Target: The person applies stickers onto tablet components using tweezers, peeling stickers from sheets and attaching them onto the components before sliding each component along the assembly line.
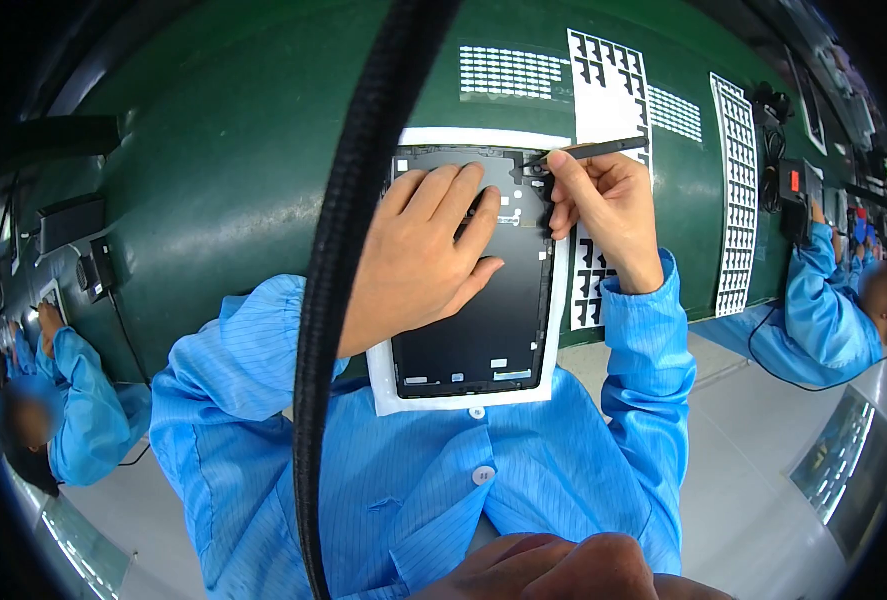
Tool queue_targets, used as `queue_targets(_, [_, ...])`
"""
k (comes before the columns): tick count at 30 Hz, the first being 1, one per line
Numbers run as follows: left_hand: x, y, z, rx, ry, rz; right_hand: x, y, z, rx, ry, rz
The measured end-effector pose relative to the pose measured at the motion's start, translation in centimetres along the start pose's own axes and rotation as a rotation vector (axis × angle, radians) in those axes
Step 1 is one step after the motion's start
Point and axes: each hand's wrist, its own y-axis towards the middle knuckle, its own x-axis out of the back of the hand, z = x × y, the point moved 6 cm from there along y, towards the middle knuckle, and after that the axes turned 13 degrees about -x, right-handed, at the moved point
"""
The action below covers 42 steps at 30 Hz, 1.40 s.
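Observation:
A black tablet housing point(473, 335) lies on a white sheet point(393, 390) at the table's near edge, right in front of me. My left hand point(428, 245) rests on the housing's upper left part, its fingers spread and holding nothing. At the upper right corner, my right hand point(608, 200) pinches a slim black stick-like tool point(608, 149) between thumb and fingers. The tool points left, and its tip is at a small black piece point(525, 170) by the corner; whether they touch I cannot tell. Small white labels dot the housing.
Right of the housing lies a sheet of black stickers point(591, 85), partly under my right hand. Another sticker strip point(735, 200) is farther right. White label sheets point(508, 72) lie at the back. A black cable point(328, 300) hangs across the view. Co-workers in blue sit at both sides.

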Motion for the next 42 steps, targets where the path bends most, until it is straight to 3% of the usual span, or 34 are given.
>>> queue_targets(42, [0.03, 0.0, -0.2, 0.016, 0.023, 0.008, 0.16, -0.1, -0.02, -0.018, -0.009, -0.01])
